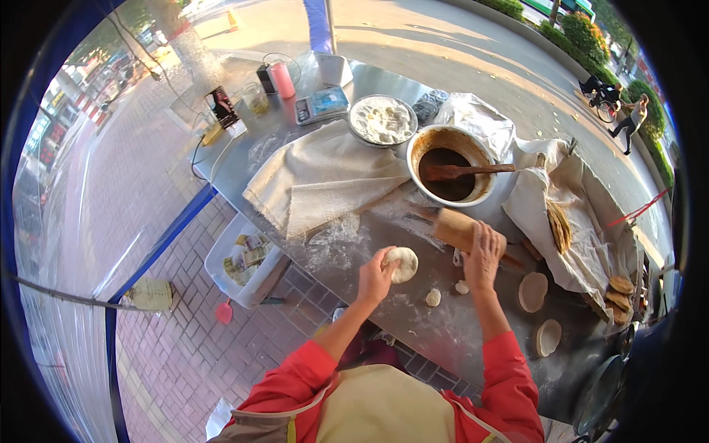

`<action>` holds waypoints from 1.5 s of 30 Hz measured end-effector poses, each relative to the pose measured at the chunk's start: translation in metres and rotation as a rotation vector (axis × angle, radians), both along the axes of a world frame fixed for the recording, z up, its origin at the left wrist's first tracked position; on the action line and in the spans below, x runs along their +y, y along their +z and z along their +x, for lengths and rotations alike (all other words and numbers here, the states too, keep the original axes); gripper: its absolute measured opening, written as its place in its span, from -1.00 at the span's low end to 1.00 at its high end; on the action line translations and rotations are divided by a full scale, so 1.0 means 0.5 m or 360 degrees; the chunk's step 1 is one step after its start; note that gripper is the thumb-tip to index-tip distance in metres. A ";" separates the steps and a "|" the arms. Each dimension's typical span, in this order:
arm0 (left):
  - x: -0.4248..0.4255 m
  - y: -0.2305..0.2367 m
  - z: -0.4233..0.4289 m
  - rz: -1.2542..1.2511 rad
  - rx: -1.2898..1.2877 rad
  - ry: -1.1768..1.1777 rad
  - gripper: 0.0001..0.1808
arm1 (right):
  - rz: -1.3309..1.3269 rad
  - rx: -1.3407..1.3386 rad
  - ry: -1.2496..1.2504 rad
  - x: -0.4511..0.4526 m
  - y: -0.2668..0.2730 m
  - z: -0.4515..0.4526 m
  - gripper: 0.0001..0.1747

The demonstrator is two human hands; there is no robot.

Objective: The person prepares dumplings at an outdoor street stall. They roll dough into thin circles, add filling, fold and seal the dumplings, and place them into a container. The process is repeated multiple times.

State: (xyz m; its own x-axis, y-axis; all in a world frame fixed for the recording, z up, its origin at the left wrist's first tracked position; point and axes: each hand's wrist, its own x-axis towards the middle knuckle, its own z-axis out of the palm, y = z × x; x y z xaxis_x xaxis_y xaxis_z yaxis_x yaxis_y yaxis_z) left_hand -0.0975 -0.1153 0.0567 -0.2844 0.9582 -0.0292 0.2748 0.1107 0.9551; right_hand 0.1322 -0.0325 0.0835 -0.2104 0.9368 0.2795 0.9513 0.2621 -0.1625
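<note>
My left hand (374, 279) holds a flat round of dough (406, 264) by its edge, raised over the floured metal table (421, 346). My right hand (483, 256) grips a thick wooden rolling pin (455, 228), slightly blurred, by its right part. Two small dough lumps (433, 297) lie on the tabletop between my forearms. To the right of my right arm are two flattened dough rounds (533, 292). Beyond the rolling pin stands a white bowl (485, 148) of dark brown sauce (443, 187), with a wooden spatula (471, 170) laid across it.
A bowl of flour (384, 119), a beige cloth (332, 171) and a scale (321, 105) occupy the far side. At right, a cloth-lined container (587, 243) holds flatbreads (559, 227); more breads (618, 299) lie nearby. A plastic bin (216, 252) with banknotes sits below the left edge.
</note>
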 end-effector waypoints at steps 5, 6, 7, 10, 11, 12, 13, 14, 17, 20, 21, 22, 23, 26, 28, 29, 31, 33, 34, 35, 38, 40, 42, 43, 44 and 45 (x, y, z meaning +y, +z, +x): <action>0.014 0.050 -0.003 0.0132 -0.0018 -0.0050 -0.76 | 0.0042 0.0658 0.0110 -0.045 0.046 -0.005 -0.22; 0.015 0.058 0.008 0.0158 -0.0033 -0.0148 -0.76 | -0.0337 0.0937 0.0338 -0.049 0.053 -0.017 -0.29; 0.017 0.064 0.020 0.0146 -0.0080 -0.0245 -0.76 | -0.0644 0.1211 0.0713 -0.053 0.058 -0.034 -0.37; 0.017 0.071 0.050 0.0190 -0.0189 -0.0343 -0.76 | -0.0671 0.1088 0.0758 -0.058 0.065 -0.078 -0.55; 0.018 0.071 0.055 0.0279 -0.0201 -0.0260 -0.75 | -0.0703 0.1099 0.0691 -0.059 0.065 -0.089 -0.62; 0.017 0.069 0.057 0.0209 -0.0237 -0.0208 -0.75 | -0.0664 0.1164 0.0672 -0.061 0.064 -0.098 -0.69; 0.018 0.068 0.055 0.0190 -0.0260 -0.0086 -0.75 | -0.0676 0.1230 0.0511 -0.062 0.063 -0.104 -0.76; 0.019 0.067 0.049 0.0061 -0.0278 -0.0029 -0.74 | -0.0663 0.1321 0.0532 -0.063 0.062 -0.109 -0.77; 0.027 0.067 0.025 -0.0129 -0.0884 -0.0367 -0.70 | -0.0621 0.1454 0.0379 -0.065 0.058 -0.113 -0.80; 0.036 0.073 0.006 -0.0075 0.0226 -0.0486 -0.66 | -0.0342 0.1194 0.0584 -0.066 0.055 -0.117 -0.81; 0.041 0.075 0.001 -0.0062 0.0162 -0.0558 -0.65 | -0.0284 0.1012 0.0630 -0.065 0.055 -0.119 -0.80; 0.046 0.077 -0.002 -0.0014 0.0115 -0.0552 -0.65 | -0.0169 0.0865 0.0666 -0.065 0.056 -0.122 -0.80; 0.051 0.078 -0.004 0.0089 0.0093 -0.0533 -0.64 | -0.0258 0.0896 0.0616 -0.063 0.056 -0.124 -0.78; 0.072 0.079 -0.016 0.0154 -0.0543 -0.0551 -0.65 | -0.0475 0.1033 0.0342 -0.056 0.062 -0.135 -0.69; 0.085 0.076 -0.029 0.0013 -0.0269 -0.0671 -0.58 | -0.0426 0.1002 0.0390 -0.047 0.067 -0.142 -0.72; 0.092 0.075 -0.036 -0.0154 -0.0158 -0.0736 -0.54 | -0.0467 0.0991 0.0391 -0.042 0.071 -0.146 -0.73; 0.104 0.072 -0.049 -0.0286 0.0185 -0.0835 -0.49 | -0.0245 0.0998 0.0558 -0.028 0.077 -0.156 -0.75; 0.116 0.068 -0.056 -0.0212 0.0206 -0.0796 -0.47 | -0.0185 0.1009 0.0558 -0.016 0.082 -0.169 -0.76; 0.122 0.067 -0.056 -0.0057 0.0065 -0.0718 -0.47 | -0.0205 0.1024 0.0484 -0.012 0.083 -0.176 -0.77; 0.130 0.066 -0.057 0.0050 -0.0045 -0.0659 -0.47 | -0.0208 0.1046 0.0369 -0.010 0.084 -0.184 -0.77; 0.153 0.068 -0.059 -0.0071 -0.1105 -0.0778 -0.53 | -0.0477 0.1253 0.0185 -0.006 0.084 -0.202 -0.71; 0.171 0.071 -0.068 -0.0175 -0.1060 -0.0781 -0.54 | -0.0457 0.1169 0.0257 0.016 0.082 -0.204 -0.59; 0.189 0.073 -0.086 -0.0286 -0.1113 -0.0749 -0.49 | -0.0343 0.0999 0.0457 0.066 0.078 -0.195 -0.48; 0.197 0.074 -0.098 -0.0338 -0.1214 -0.0663 -0.47 | -0.0275 0.0931 0.0387 0.104 0.075 -0.183 -0.42; 0.203 0.073 -0.110 -0.0370 -0.1325 -0.0669 -0.45 | 0.0081 0.0868 0.0303 0.158 0.069 -0.173 -0.45; 0.208 0.071 -0.122 -0.0390 -0.1438 -0.0722 -0.45 | 0.0167 0.0794 0.0153 0.213 0.063 -0.158 -0.57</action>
